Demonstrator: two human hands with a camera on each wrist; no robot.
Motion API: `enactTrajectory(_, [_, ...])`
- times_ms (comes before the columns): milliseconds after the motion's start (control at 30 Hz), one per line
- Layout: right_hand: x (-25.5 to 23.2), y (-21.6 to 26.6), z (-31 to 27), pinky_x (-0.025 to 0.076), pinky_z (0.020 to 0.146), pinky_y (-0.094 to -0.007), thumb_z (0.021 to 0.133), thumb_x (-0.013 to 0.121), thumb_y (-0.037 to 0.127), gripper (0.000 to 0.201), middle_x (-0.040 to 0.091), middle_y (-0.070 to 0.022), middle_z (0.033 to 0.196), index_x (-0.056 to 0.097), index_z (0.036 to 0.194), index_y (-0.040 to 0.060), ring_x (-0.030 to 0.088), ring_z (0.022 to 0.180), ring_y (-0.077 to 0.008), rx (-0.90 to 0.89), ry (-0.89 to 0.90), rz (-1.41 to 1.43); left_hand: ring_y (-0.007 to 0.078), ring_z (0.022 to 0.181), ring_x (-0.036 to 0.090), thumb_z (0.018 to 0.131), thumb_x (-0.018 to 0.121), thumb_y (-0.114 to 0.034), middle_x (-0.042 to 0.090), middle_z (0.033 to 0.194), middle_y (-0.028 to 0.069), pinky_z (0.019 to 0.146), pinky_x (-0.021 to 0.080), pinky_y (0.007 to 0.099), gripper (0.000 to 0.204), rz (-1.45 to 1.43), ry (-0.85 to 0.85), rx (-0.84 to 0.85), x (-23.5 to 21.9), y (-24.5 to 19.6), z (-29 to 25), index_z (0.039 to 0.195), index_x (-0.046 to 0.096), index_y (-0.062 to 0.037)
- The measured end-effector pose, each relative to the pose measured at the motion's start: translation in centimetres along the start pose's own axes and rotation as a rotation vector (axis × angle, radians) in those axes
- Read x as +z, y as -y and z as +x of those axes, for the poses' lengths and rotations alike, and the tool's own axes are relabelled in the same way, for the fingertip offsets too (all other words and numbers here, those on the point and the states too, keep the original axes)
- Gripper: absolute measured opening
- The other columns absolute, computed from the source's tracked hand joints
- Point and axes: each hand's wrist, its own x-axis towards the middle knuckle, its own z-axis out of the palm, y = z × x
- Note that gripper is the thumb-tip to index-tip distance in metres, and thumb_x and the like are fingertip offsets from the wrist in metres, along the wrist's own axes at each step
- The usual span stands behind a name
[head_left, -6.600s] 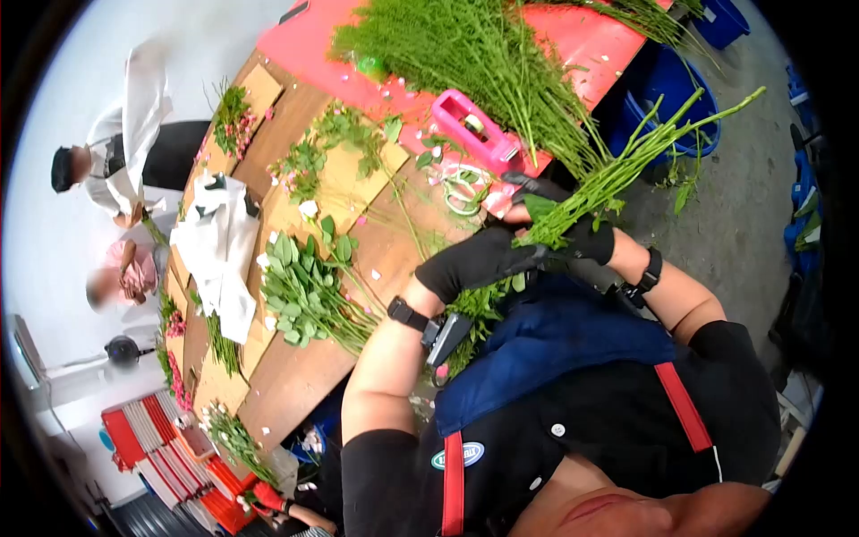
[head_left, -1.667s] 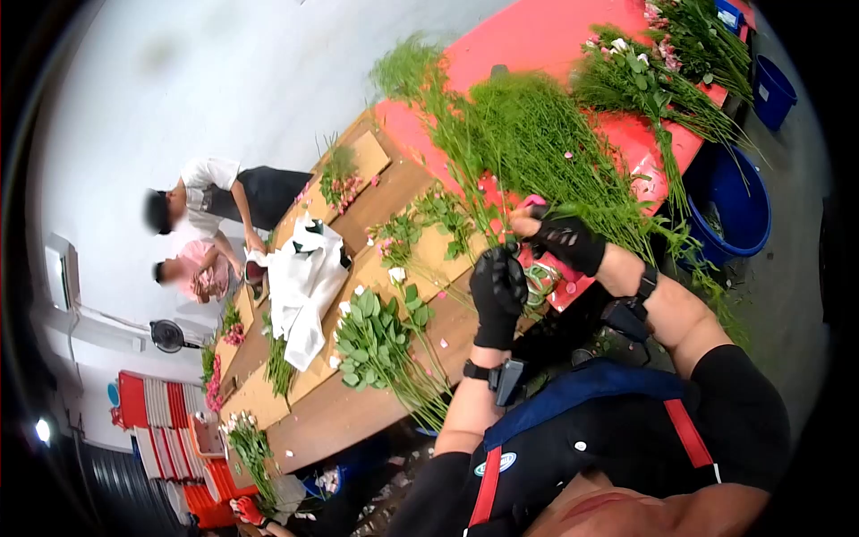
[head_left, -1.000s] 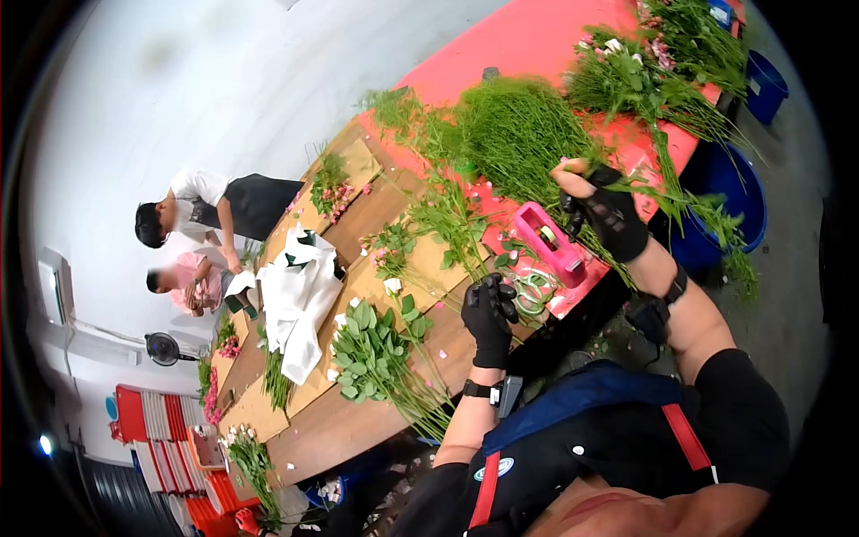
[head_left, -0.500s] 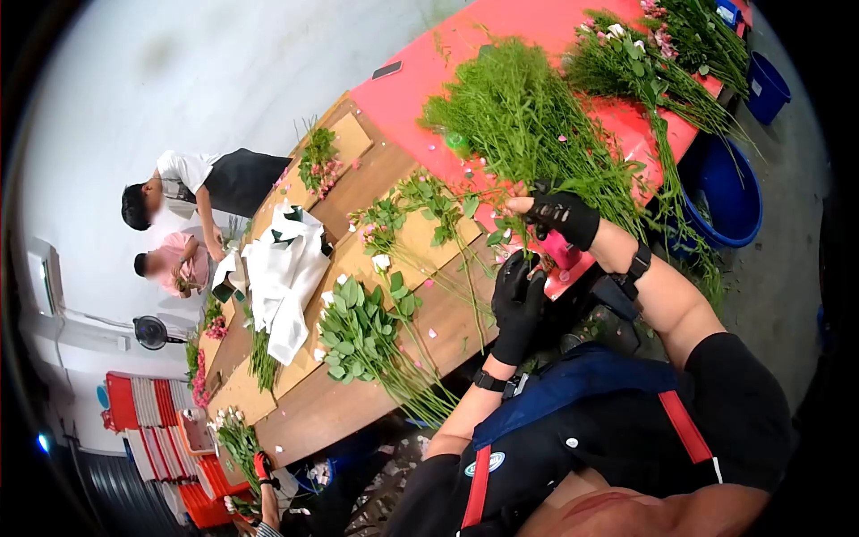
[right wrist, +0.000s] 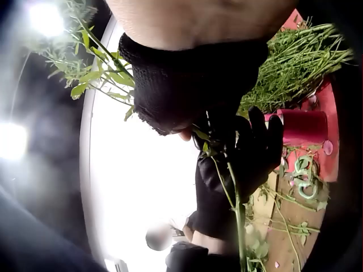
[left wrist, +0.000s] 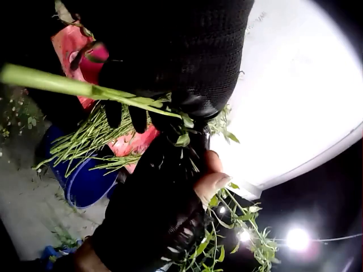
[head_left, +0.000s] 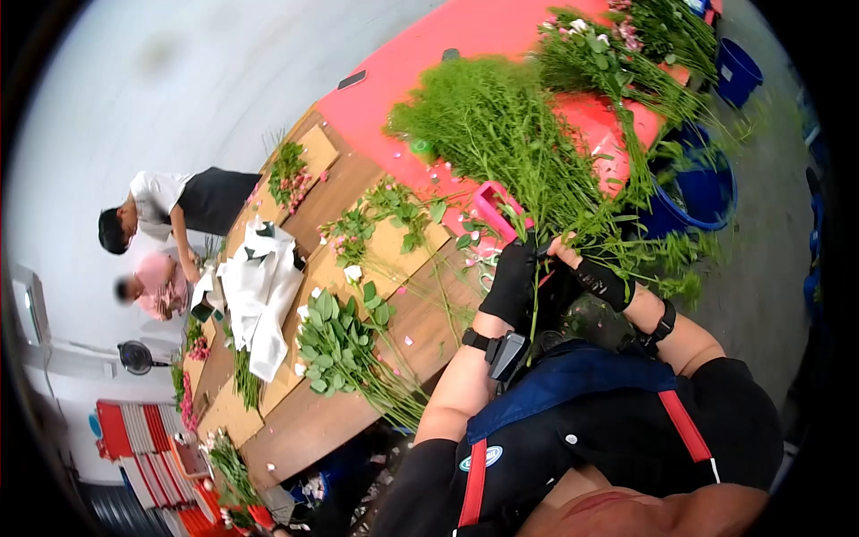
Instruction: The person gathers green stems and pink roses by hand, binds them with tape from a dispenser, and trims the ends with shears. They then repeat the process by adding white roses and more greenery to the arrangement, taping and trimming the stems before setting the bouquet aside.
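Observation:
Both hands wear black gloves and meet over the table's near edge. A leafy green stem (head_left: 535, 327) runs between them, its bare end toward the body. The left hand (head_left: 512, 282) has its fingers curled round it. In the left wrist view the stem (left wrist: 51, 84) crosses in front of the left hand (left wrist: 187, 62). Beside it, the right hand (head_left: 604, 279) pinches the stem, thumb tip bare; its leafy part trails past that hand. The right wrist view has the right hand (right wrist: 187, 85) above the left hand (right wrist: 244, 156), and the stem (right wrist: 240, 226) hanging down.
A large green pile (head_left: 501, 116) covers the red tabletop (head_left: 394, 54) beside a pink tape dispenser (head_left: 490, 208). White-flowered stems (head_left: 331, 336) and white cloth (head_left: 259, 291) lie left. Blue buckets (head_left: 738, 72) stand right. Two people (head_left: 157, 201) work across the table.
The hands have come together nearer the body, with a leafy stem between them. Earlier they held a thick bundle, then reached over the tabletop. The head view has shifted.

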Motion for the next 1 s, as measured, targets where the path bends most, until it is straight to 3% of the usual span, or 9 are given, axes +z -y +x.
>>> enactTrajectory(133, [1.7,3.7,-4.3,0.044,0.077,-0.0282,0.096,0.049,0.022,0.020,0.055,0.0006,0.086,0.058,0.089,0.0061,0.052,0.083,-0.0110,-0.081,-0.020,-0.358,0.0184,0.066,0.063,0.090,0.057,-0.024,0.064,0.074,0.0043,0.057,0.049,0.0327,0.027,0.544,-0.277,0.344,0.1,6.2,3.4,0.102,0.062,-0.0008])
enactTrajectory(233, [-1.3,3.8,-7.8,0.044,0.081,-0.0290,0.097,0.048,0.026,0.024,0.056,-0.0018,0.088,0.058,0.092,0.0055,0.053,0.086,-0.0125,-0.043,-0.004,-0.458,0.0195,0.055,0.056,0.096,0.052,-0.035,0.059,0.072,0.0058,0.046,0.042,0.0339,0.036,-0.678,-0.471,-0.183,-2.0,1.3,4.7,0.103,0.059,-0.0010])
enactTrajectory(400, [-2.6,12.4,-11.6,0.043,0.072,-0.0257,0.096,0.048,0.042,0.039,0.056,-0.0010,0.081,0.061,0.088,0.0063,0.051,0.076,-0.0111,0.474,-0.330,-0.401,0.0101,0.055,0.044,0.098,0.044,-0.022,0.058,0.087,0.0036,0.047,0.038,0.0244,0.025,-0.748,-0.265,-0.046,-4.2,-6.8,5.6,0.109,0.058,-0.0046])
enactTrajectory(433, [-7.2,7.4,-12.1,0.044,0.062,-0.0265,0.093,0.054,0.040,0.034,0.056,-0.0007,0.075,0.061,0.082,0.0083,0.052,0.066,-0.0118,0.155,-0.252,-0.344,0.0101,0.057,0.045,0.098,0.044,-0.021,0.059,0.087,0.0040,0.048,0.039,0.0244,0.025,-0.842,-0.212,-0.108,-4.3,-6.3,6.8,0.110,0.058,-0.0047])
enactTrajectory(533, [-12.2,5.1,-14.6,0.045,0.060,-0.0284,0.087,0.063,0.033,0.025,0.052,-0.0002,0.071,0.057,0.076,0.0116,0.055,0.068,-0.0144,0.366,-0.714,0.197,0.0126,0.064,0.051,0.097,0.042,-0.017,0.059,0.088,0.0052,0.056,0.045,0.0252,0.023,-1.111,0.058,-0.243,-4.1,-2.1,10.5,0.113,0.056,-0.0058])
enactTrajectory(600, [-15.4,5.7,-16.4,0.050,0.064,-0.0327,0.086,0.065,0.029,0.020,0.055,-0.0004,0.077,0.056,0.081,0.0123,0.058,0.073,-0.0150,0.229,-0.740,0.325,0.0147,0.067,0.053,0.095,0.049,-0.024,0.058,0.088,0.0045,0.056,0.046,0.0275,0.028,-0.462,-0.027,-0.075,-4.1,5.2,12.2,0.113,0.054,-0.0038])
enactTrajectory(700, [-17.6,9.2,-17.6,0.050,0.082,-0.0354,0.087,0.061,0.024,0.012,0.063,-0.0038,0.092,0.058,0.084,0.0127,0.061,0.088,-0.0184,0.003,-0.846,0.439,0.0235,0.083,0.061,0.089,0.061,-0.024,0.054,0.116,0.0179,0.060,0.051,0.0312,0.057,-0.316,-0.424,-0.148,-2.1,1.5,9.0,0.135,0.038,0.0004])
enactTrajectory(833, [-16.4,15.8,-15.0,0.047,0.084,-0.0341,0.079,0.067,0.018,0.028,0.061,-0.0094,0.110,0.060,0.104,0.0065,0.059,0.100,-0.0213,-0.192,-0.790,0.048,0.0302,0.122,0.045,0.089,0.063,-0.018,0.046,0.133,0.0203,0.102,0.036,0.0393,0.056,0.714,-0.884,0.546,0.6,-1.4,4.7,0.136,0.039,0.0008])
enactTrajectory(1000, [-4.1,19.5,-5.2,0.045,0.055,-0.0270,0.086,0.065,0.039,0.035,0.063,-0.0014,0.073,0.064,0.088,0.0041,0.057,0.062,-0.0113,0.151,-0.351,-0.535,0.0202,0.100,0.059,0.093,0.055,-0.017,0.060,0.115,0.0119,0.089,0.046,0.0306,0.042,-0.224,0.134,0.016,3.0,-5.2,0.8,0.129,0.046,0.0025])
